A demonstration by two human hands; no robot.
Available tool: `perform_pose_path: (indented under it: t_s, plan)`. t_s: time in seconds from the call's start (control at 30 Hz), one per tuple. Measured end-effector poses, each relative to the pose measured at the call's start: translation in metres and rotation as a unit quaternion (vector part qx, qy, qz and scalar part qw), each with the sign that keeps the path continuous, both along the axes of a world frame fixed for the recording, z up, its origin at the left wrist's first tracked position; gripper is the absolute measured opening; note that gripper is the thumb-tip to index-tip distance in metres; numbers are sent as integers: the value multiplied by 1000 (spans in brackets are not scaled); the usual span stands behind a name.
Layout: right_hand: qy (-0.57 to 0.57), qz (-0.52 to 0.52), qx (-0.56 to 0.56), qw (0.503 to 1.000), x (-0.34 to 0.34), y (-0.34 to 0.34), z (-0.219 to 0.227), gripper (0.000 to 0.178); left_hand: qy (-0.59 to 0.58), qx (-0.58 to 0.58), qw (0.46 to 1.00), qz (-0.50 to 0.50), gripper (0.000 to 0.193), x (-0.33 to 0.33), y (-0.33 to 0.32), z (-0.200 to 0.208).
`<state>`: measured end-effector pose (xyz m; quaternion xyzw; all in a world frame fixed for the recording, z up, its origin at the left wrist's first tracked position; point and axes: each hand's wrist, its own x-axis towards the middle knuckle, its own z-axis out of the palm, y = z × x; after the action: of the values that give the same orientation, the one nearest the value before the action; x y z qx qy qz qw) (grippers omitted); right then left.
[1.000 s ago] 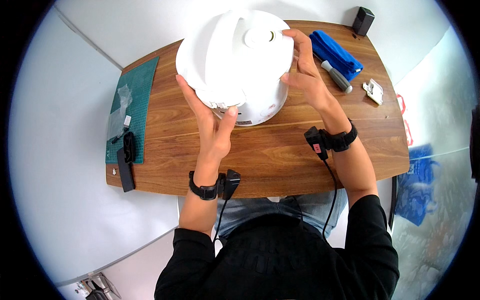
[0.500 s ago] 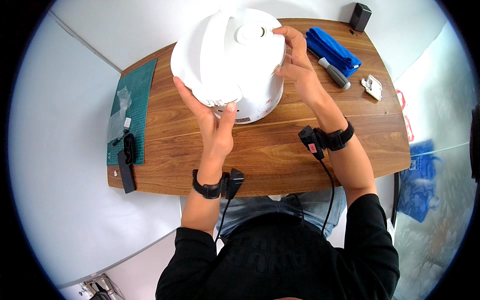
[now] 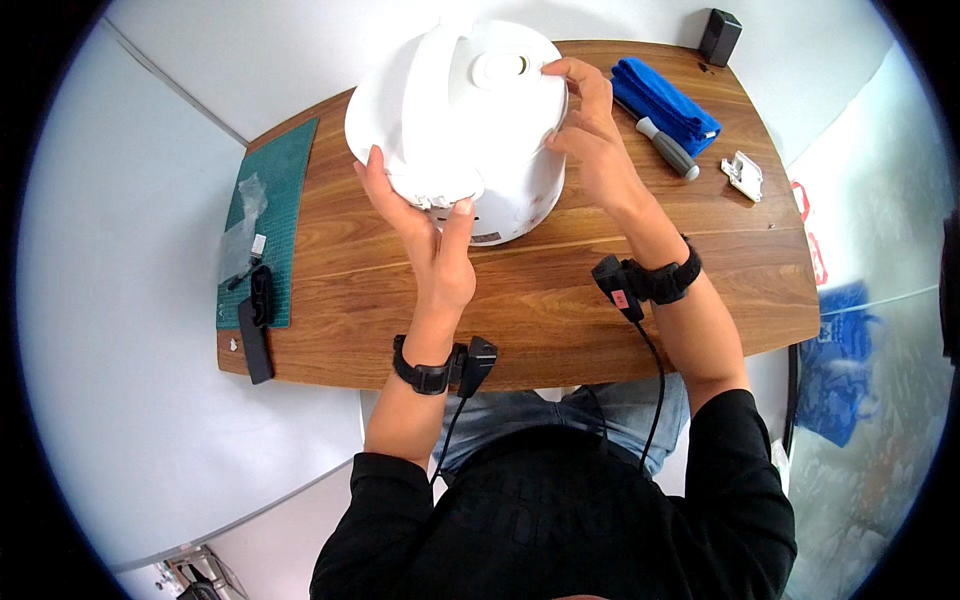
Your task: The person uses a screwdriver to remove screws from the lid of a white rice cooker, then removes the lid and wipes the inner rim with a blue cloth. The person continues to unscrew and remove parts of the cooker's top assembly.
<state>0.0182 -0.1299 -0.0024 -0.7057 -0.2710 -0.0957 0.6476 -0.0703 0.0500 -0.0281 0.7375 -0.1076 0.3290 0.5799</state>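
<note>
A white rice cooker (image 3: pixel 515 140) with a carry handle and a round steam vent on its lid stands at the far middle of the table. My left hand (image 3: pixel 425 235) holds the front left of the lid (image 3: pixel 440 185); its thumb presses the front edge by an exposed white latch part, and its other fingers lie along the left side. On the cooker's right, my right hand (image 3: pixel 590 125) grips the lid's edge, with the index finger near the vent and the thumb lower down.
Right of the cooker lie a folded blue cloth (image 3: pixel 665 100), a grey-handled screwdriver (image 3: pixel 668 150) and a small white plastic part (image 3: pixel 743 176). A green cutting mat (image 3: pixel 275 190) at left carries a clear bag and black pieces (image 3: pixel 255 340). A black box (image 3: pixel 720 38) stands far right.
My left wrist has shifted slightly right, and its fingers have moved up along the lid's left edge. The right hand has moved a little left; the cooker looks almost unmoved.
</note>
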Motion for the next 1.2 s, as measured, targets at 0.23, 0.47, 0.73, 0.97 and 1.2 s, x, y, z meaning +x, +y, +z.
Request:
perform_pose_path:
  t_s: [0.23, 0.47, 0.73, 0.97, 1.2]
  plan:
    - [-27, -5, 11, 1000, 0, 1, 0, 61, -16, -9, 1000, 9, 86, 3, -4, 1]
    - [-42, -37, 21, 998, 2, 6, 0, 58, 3, -18, 999, 33, 82, 4, -11, 8]
    - [-46, -31, -5, 998, 0, 4, 4, 57, -12, 26, 998, 63, 78, 6, -6, 3]
    - [-41, -54, -25, 997, -1, 7, 2, 58, 10, 25, 997, 75, 74, 7, -11, 9]
    - [1, -18, 14, 1000, 18, 2, -1, 82, 9, 27, 997, 76, 73, 9, -3, 4]
